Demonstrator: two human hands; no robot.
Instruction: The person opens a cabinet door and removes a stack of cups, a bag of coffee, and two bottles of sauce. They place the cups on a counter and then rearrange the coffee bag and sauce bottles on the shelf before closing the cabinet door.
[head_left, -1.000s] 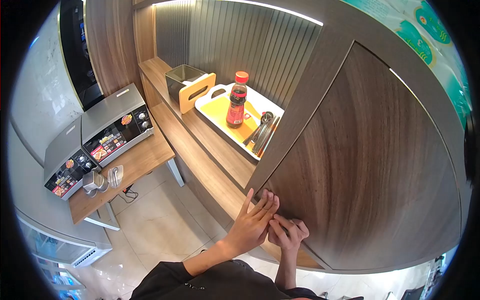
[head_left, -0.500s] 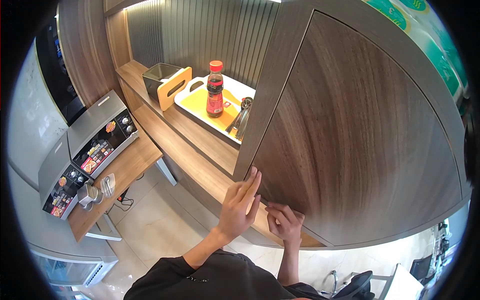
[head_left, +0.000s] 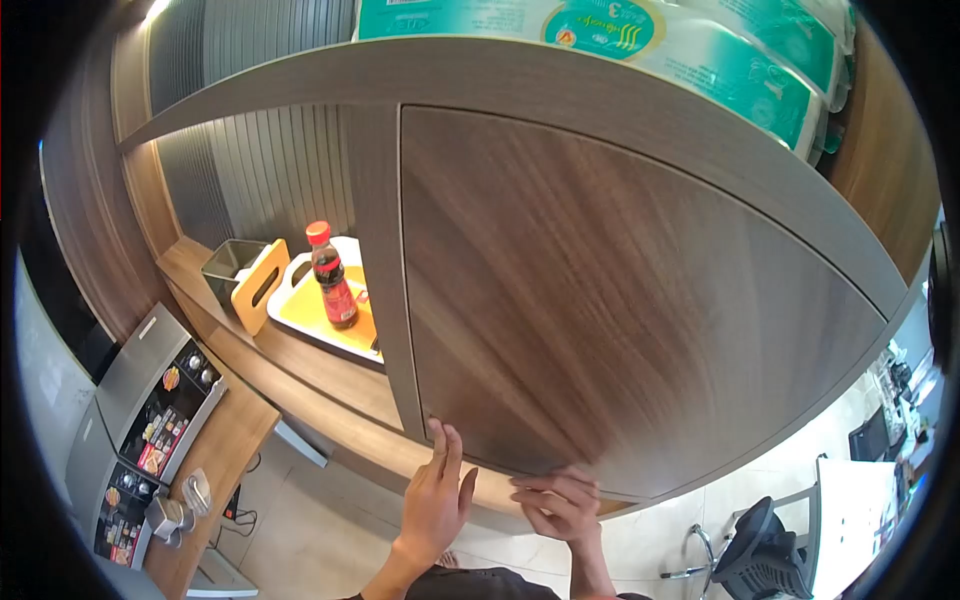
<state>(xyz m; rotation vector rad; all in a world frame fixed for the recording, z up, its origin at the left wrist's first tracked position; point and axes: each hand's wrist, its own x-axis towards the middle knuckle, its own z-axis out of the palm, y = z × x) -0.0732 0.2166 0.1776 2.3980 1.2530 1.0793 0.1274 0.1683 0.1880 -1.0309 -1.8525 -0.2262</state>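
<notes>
Filling the middle of the view: 1 closed wood-grain cabinet door [head_left: 620, 300], framed in grey. Above it, on the cabinet's top, green-and-white wrapped packs [head_left: 640, 35] lying side by side. Left of the door, an open niche with a long wooden ledge [head_left: 290, 385]. Lower left, well below the ledge, 2 grey appliances [head_left: 150, 420] side by side on a low table. On the ledge, a white tray [head_left: 300, 312] with a yellow floor, partly hidden behind the door frame. Just beside it on the left, a dark box [head_left: 247, 285] with a wooden handle plate. Left hand [head_left: 435, 500] flat, fingers straight and pressed together, tips touching the door's bottom edge near its lower left corner. Right hand [head_left: 555, 500] curled, fingertips hooked at the same bottom edge, just beside the left; unclear whether clamped on it. Upright on the tray, 1 dark bottle [head_left: 332, 280] with a red cap.
</notes>
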